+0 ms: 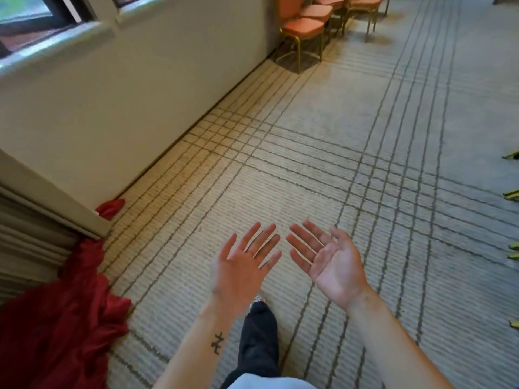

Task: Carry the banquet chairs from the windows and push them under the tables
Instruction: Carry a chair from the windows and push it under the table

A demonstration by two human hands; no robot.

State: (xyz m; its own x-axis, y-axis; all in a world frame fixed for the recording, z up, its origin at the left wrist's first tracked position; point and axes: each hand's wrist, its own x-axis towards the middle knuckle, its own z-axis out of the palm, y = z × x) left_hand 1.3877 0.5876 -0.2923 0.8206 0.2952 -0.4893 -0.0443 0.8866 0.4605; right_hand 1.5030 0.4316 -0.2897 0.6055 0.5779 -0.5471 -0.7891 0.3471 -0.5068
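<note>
A pale carpet [393, 136] crossed by dark grid lines fills most of the view from the head camera. It runs up to a cream wall [140, 94] on the left, below a window [25, 21] with a dark frame. A heap of red cloth [56, 318] lies on the carpet in the lower left corner, against the foot of the wall. The banquet chairs [306, 26], with salmon-pink padded seats and gold metal legs, stand in a close row against the far end of that wall at the top of the frame, well apart from the person. Both bare forearms reach forward over the carpet. The left hand [241, 265] and the right hand [328, 262] are held near each other, palms turned up, fingers straight and spread, holding nothing and touching nothing. Below them a leg in dark trousers [258, 341] steps forward, and the toe of a light shoe [259, 299] shows just under the left wrist. A small dark tattoo [217, 343] marks the left forearm. Yellow tips [511, 193] jut in at the right edge, cropped too closely to identify.
</note>
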